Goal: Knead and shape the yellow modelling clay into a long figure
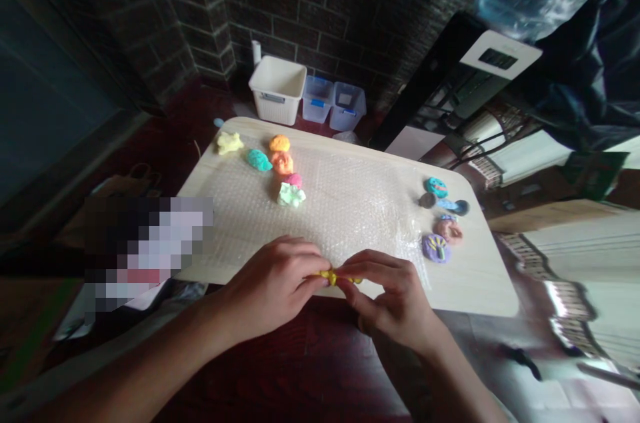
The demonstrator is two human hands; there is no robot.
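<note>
Both hands meet at the near edge of a low wooden table (490, 276). My left hand (273, 283) and my right hand (393, 296) pinch one small piece of yellow clay (331, 275) between their fingertips; most of it is hidden by the fingers. A sheet of bubble wrap (345, 203) covers the tabletop under them. At the far left lie several clay lumps: yellow (229, 142), teal (259, 160), orange (279, 142), pale green (291, 196). On the right sit finished clay pieces, among them a purple disc (436, 248) and a teal one (436, 186).
A white plastic bin (277, 96) and two clear boxes with blue clips (334, 103) stand on the floor against the dark brick wall behind the table. A blurred patch lies left of the table. Shelving and a water bottle are at the right.
</note>
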